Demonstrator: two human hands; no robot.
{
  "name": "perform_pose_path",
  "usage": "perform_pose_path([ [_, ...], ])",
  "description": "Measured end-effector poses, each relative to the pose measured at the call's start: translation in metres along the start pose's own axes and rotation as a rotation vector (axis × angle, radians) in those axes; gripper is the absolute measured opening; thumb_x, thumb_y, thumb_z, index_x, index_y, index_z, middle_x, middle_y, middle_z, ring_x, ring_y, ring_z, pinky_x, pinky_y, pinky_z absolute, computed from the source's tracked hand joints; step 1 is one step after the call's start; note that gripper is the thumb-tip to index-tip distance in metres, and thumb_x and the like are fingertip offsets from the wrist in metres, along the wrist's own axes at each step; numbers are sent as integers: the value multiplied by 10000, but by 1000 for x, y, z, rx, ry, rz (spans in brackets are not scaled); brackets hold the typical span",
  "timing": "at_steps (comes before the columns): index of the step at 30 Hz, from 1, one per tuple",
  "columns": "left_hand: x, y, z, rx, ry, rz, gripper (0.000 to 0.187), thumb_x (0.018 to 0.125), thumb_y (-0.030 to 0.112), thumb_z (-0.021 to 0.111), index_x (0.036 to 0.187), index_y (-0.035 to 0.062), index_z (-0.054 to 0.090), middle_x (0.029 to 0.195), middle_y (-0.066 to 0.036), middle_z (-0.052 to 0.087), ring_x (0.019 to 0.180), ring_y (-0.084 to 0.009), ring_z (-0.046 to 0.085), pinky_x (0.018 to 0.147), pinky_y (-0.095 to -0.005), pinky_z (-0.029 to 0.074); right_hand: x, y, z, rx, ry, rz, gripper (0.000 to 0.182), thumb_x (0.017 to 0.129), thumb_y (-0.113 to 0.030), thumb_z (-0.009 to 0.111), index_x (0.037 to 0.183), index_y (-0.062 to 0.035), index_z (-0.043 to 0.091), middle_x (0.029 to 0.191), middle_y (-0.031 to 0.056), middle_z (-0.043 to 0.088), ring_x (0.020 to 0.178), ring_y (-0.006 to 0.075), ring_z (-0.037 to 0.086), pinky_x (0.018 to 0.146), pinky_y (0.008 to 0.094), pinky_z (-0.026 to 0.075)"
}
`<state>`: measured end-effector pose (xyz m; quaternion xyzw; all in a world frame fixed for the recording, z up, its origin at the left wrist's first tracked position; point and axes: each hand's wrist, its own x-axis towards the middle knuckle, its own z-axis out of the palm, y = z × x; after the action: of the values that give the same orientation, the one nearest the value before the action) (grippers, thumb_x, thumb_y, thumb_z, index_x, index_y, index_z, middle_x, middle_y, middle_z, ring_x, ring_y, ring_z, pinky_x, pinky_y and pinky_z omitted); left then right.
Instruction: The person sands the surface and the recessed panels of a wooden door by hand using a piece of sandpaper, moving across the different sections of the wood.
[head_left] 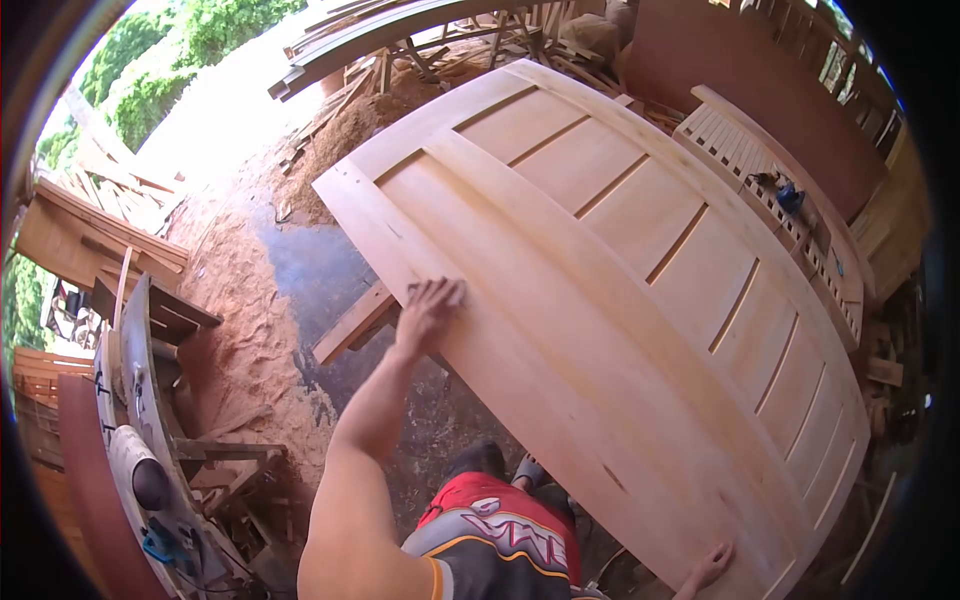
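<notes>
A large pale wooden panel door (560,330) lies raised off the floor, its grooved panels on the far side. My left hand (428,318) presses down on the wide near board, close to its edge. Under those fingers sits a small greyish-brown piece of sandpaper (457,293), mostly covered by the hand. At the bottom right, my right hand (710,566) rests on the door's near edge with its fingers stretched out, holding nothing.
A wooden support beam (355,322) juts from beneath the door. Sawdust (240,350) covers the floor at left, beside a cluttered bench (150,440). A slatted wooden piece (770,190) with a blue tool (790,197) stands behind. Stacked timber (400,45) lies at the back.
</notes>
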<state>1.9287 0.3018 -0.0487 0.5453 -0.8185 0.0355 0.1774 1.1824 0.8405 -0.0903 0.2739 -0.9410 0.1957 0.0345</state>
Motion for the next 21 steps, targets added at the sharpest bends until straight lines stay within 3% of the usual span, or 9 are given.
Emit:
perform_pose_path([
  [3, 55, -76, -2, -210, 118, -683, 447, 1079, 320, 458, 1460, 123, 586, 1536, -182, 530, 1415, -411, 479, 1186, -492, 362, 25, -27, 29, 120, -89, 315, 435, 1095, -276, 496, 1377, 38, 601, 1473, 257, 544, 1343, 383, 543, 1124, 418, 449],
  [5, 106, -52, -14, -663, 211, -724, 425, 1094, 319, 439, 1424, 119, 617, 1461, -214, 586, 1391, -407, 505, 1144, -469, 411, 17, -117, 37, 207, -142, -153, 432, 1077, -218, 530, 1388, 79, 567, 1433, 284, 563, 1323, 379, 564, 1098, 412, 475],
  [7, 121, 34, 4, -652, 327, -319, 374, 1096, 288, 462, 1350, 100, 662, 1250, -250, 680, 1216, -433, 605, 1018, -459, 498, -24, -268, 53, 555, -198, -224, 497, 992, -103, 633, 1432, 89, 502, 1455, 284, 541, 1334, 393, 554, 1117, 439, 458],
  [9, 112, 127, -7, -934, -29, -247, 331, 1080, 226, 506, 1340, 115, 678, 1247, -212, 682, 1211, -388, 608, 1026, -442, 485, -60, -413, 59, 523, -270, -440, 654, 899, -70, 749, 1467, 75, 460, 1468, 268, 525, 1360, 417, 521, 1139, 484, 436],
  [10, 104, 158, 17, -1056, -20, -139, 336, 1066, 239, 531, 1328, 93, 683, 1170, -201, 721, 1139, -346, 665, 989, -429, 511, -74, -476, 62, 546, -332, -620, 800, 859, -141, 810, 1516, 51, 395, 1486, 287, 482, 1380, 446, 490, 1144, 494, 428],
  [11, 99, 182, -6, -1408, -345, -330, 343, 1043, 254, 565, 1301, 66, 691, 1063, -183, 753, 1022, -251, 714, 909, -393, 553, -86, -526, 69, 601, -331, -764, 831, 836, -150, 831, 1510, 40, 383, 1495, 298, 458, 1381, 463, 476, 1146, 499, 424],
  [13, 94, 175, -13, -1466, -535, -300, 360, 1006, 261, 614, 1274, 34, 691, 1007, -165, 761, 940, -157, 705, 831, -358, 570, -109, -633, 68, 691, -385, -936, 798, 784, -161, 875, 1406, 4, 403, 1488, 314, 417, 1373, 493, 458, 1133, 512, 427],
  [16, 95, 125, 10, -1517, -374, -400, 283, 994, 160, 660, 1236, 17, 696, 936, -2, 712, 905, -86, 647, 805, -292, 555, -119, -696, 115, 634, -409, -938, 593, 782, -106, 845, 1219, -16, 454, 1403, 292, 473, 1272, 480, 520, 1071, 520, 456],
  [21, 117, 39, -11, -1465, -231, -518, 314, 938, 111, 648, 1237, 17, 676, 970, -93, 753, 894, -114, 681, 820, -313, 571, -142, -797, 141, 566, -283, -1079, 461, 805, -93, 786, 1180, -30, 525, 1361, 281, 544, 1210, 468, 556, 1000, 508, 501],
])
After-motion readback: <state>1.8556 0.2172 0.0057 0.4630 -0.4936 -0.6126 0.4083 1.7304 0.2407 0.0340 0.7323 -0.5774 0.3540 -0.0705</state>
